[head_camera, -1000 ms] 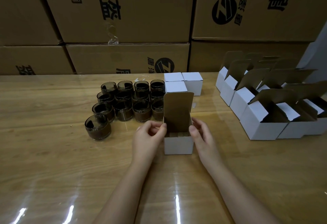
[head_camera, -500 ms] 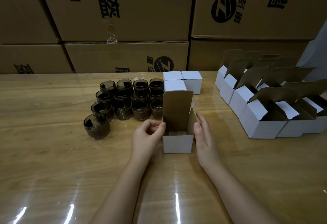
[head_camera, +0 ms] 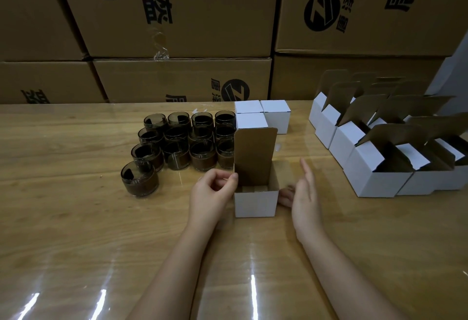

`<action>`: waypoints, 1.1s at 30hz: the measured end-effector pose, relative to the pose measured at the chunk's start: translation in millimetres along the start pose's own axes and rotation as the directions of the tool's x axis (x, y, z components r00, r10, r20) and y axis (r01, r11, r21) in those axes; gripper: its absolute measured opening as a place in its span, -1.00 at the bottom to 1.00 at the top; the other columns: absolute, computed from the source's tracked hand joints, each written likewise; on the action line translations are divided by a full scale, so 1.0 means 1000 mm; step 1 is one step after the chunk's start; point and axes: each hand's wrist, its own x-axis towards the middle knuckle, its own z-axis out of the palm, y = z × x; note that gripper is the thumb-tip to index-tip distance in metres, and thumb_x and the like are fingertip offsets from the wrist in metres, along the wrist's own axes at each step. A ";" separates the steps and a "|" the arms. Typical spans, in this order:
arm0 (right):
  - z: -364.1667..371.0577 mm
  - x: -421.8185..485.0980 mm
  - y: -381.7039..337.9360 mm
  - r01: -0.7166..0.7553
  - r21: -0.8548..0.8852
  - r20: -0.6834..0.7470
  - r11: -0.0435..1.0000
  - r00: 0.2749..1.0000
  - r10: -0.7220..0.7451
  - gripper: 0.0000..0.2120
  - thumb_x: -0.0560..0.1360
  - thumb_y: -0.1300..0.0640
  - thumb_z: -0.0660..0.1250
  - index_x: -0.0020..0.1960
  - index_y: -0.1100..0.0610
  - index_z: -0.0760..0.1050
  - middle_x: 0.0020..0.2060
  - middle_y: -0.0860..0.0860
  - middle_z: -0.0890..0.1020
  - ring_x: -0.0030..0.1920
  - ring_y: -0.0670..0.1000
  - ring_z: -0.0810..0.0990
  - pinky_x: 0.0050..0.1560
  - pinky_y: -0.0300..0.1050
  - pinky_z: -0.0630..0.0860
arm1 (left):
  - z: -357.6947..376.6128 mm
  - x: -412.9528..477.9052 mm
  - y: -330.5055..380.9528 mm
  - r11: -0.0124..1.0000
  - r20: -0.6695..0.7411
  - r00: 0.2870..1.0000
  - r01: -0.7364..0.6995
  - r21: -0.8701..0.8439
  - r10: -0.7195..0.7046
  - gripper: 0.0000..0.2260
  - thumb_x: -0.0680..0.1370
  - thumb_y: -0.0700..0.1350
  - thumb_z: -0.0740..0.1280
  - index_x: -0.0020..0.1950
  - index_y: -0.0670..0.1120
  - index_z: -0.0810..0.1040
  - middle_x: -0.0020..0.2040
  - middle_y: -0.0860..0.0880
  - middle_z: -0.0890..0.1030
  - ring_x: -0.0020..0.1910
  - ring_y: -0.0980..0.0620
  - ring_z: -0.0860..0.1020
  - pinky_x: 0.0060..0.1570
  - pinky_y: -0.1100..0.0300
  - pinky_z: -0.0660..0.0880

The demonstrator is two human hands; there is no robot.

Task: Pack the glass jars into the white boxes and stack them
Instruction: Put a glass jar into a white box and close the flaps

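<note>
One box (head_camera: 255, 203), lid flap upright, stands front centre on table (head_camera: 76, 218). Left hand (head_camera: 214, 192) is curled, thumb pinching the box's left wall; right hand (head_camera: 305, 193) is released, fingers straight, just beside its right wall. Jars (head_camera: 182, 142) are clustered left of it, three closed boxes (head_camera: 263, 114) behind, open boxes (head_camera: 374, 180) in rows at right.

The light is dim and warm, from overhead, leaving white streaks of glare on the glossy table (head_camera: 76, 218) near the bottom edge. The cartons (head_camera: 177, 16) behind sink into brown gloom; the jars (head_camera: 202, 161) show as dark shapes with little detail. The white box (head_camera: 255, 203) is brightest. The right hand (head_camera: 305, 193) is smeared by motion blur. Wide-angle distortion bends the table's far edge and tilts the cartons.
</note>
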 end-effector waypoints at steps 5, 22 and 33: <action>0.003 -0.005 -0.010 0.053 -0.050 0.067 0.997 0.997 -0.049 -0.37 0.57 0.16 0.26 0.32 -0.50 0.11 0.02 -0.41 0.52 -0.10 -0.24 0.60 -0.25 -0.25 0.54 | -0.004 0.001 -0.003 1.000 -0.007 1.000 0.004 -0.007 -0.004 -0.91 0.49 -0.01 0.38 -0.20 0.04 0.58 -0.45 0.20 0.48 -0.39 0.26 0.44 -0.32 0.44 0.38; 0.002 -0.013 -0.016 0.385 -0.194 -0.057 0.903 0.914 -0.402 -0.44 0.42 0.54 0.14 0.12 -0.07 0.45 0.30 -0.01 0.36 0.20 -0.25 0.39 -0.03 -0.48 0.38 | 0.002 0.000 0.001 1.000 -0.011 1.000 0.018 -0.013 -0.019 -0.89 0.47 0.06 0.39 -0.22 0.07 0.55 -0.41 0.21 0.51 -0.14 0.03 0.50 -0.06 0.07 0.49; -0.006 -0.008 -0.012 0.278 -0.086 -0.199 0.957 0.936 -0.290 -0.55 0.48 0.49 0.12 -0.08 0.01 0.60 -0.10 -0.10 0.61 -0.06 -0.15 0.54 -0.12 -0.46 0.40 | 0.001 -0.001 0.004 1.000 -0.005 1.000 0.013 -0.003 -0.013 -0.88 0.48 0.06 0.38 -0.21 0.07 0.54 -0.41 0.22 0.51 -0.15 0.02 0.49 -0.05 0.04 0.48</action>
